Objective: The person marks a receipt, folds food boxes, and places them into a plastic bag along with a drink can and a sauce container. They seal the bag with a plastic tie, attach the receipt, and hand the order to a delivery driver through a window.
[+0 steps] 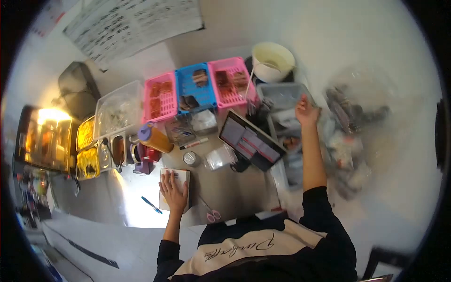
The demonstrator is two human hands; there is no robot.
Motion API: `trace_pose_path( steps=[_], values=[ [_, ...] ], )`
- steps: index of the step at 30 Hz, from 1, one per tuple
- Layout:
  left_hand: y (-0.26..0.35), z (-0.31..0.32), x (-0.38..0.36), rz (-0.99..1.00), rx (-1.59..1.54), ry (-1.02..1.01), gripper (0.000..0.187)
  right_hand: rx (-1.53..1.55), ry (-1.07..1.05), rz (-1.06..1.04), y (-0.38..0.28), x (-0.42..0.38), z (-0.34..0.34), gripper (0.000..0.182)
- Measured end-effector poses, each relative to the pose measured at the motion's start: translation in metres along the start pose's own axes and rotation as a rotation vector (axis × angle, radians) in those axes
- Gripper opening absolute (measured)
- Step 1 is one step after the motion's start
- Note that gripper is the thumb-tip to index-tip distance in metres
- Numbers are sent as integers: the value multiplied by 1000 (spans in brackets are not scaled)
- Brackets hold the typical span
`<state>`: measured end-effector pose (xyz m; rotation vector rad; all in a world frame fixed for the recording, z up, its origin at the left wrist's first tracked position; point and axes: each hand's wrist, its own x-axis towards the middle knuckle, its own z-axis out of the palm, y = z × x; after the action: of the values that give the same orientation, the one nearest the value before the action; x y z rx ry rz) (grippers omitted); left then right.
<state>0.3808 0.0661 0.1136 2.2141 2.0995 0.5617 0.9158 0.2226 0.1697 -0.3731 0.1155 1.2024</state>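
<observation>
My left hand (173, 191) lies flat, fingers spread, on a small white notepad (183, 176) on the steel counter. My right hand (306, 112) is stretched far forward. It rests at the edge of a clear plastic bin (281, 95) with its fingers apart, and I see nothing held in it. A dark tablet (250, 140) stands tilted between my two arms. Pink-handled scissors (210, 212) lie just right of my left wrist, and a blue pen (151, 204) lies to its left.
Two pink baskets (161, 96) (231, 81) and a blue basket (196, 88) with food stand at the back, beside a cream bucket (273, 61). A purple-capped orange bottle (155, 137), a marker (194, 143), a small tin (190, 158) and steel trays (87, 150) crowd the counter. Plastic bags (350, 136) pile up on the right.
</observation>
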Motion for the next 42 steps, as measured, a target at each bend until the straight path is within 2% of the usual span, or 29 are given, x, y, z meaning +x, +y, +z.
trace_pose_path(
  steps=[1, 3, 5, 7, 9, 11, 12, 14, 15, 18, 21, 22, 25, 26, 28, 31, 33, 35, 37, 38, 40, 42],
  values=[
    [-1, 2, -1, 15, -12, 27, 62, -89, -109, 25, 5, -46, 19, 54],
    [2, -2, -3, 72, -12, 116, 59, -404, -151, 118, 12, -135, 39, 56],
    [0, -6, -9, 156, -26, 140, 58, -681, -528, 320, 8, -206, 0, 49],
    [8, -12, -14, 262, -57, 198, 53, -1102, -429, 290, 10, -282, -28, 39],
    [14, -8, -21, 335, -182, 163, 50, -1394, -150, 400, 11, -329, -51, 28],
    [27, -15, -28, 443, -303, 127, 40, -2032, -25, 95, 7, -359, -111, 21],
    [34, -14, -32, 472, -371, 20, 37, -2341, 56, -64, 5, -370, -143, 18],
    [47, -13, -41, 522, -493, -185, 30, -2237, 286, -605, -3, -373, -186, 16],
    [55, -7, -46, 631, -523, -109, 19, -2152, 385, -875, -8, -370, -202, 16],
    [78, 1, -69, 719, -502, -332, 14, -1965, 806, -824, -34, -375, -250, 23],
    [105, 16, -93, 855, -586, -380, 13, -1718, 1171, -760, -77, -364, -305, 32],
    [113, 22, -100, 872, -589, -428, 12, -1596, 1117, -637, -84, -366, -313, 33],
    [137, 34, -118, 916, -591, -563, 11, -1106, 318, -357, -77, -367, -336, 39],
    [147, 36, -123, 927, -586, -592, 11, -1063, 163, -269, -77, -360, -335, 41],
    [172, 41, -129, 948, -597, -624, 11, -1419, 94, 67, -95, -331, -280, 39],
    [210, 51, -142, 992, -622, -665, 12, -2719, -322, -648, -101, -320, -226, 34],
    [237, 67, -153, 1067, -600, -696, 13, -1980, -96, -175, -115, -302, -250, 28],
    [269, 61, -164, 1217, -660, -734, 16, -1943, -197, -142, -130, -287, -260, 22],
    [299, 72, -181, 1393, -695, -741, 18, -2568, -641, -570, -139, -282, -259, 16],
    [312, 85, -193, 1491, -708, -727, 17, -2510, -617, -618, -140, -288, -247, 13],
    [341, 82, -208, 1540, -781, -709, 16, -2408, -568, -696, -141, -306, -210, 9],
    [365, 82, -222, 1581, -823, -698, 18, -2267, -561, -690, -144, -288, -239, 10]
  ],
)
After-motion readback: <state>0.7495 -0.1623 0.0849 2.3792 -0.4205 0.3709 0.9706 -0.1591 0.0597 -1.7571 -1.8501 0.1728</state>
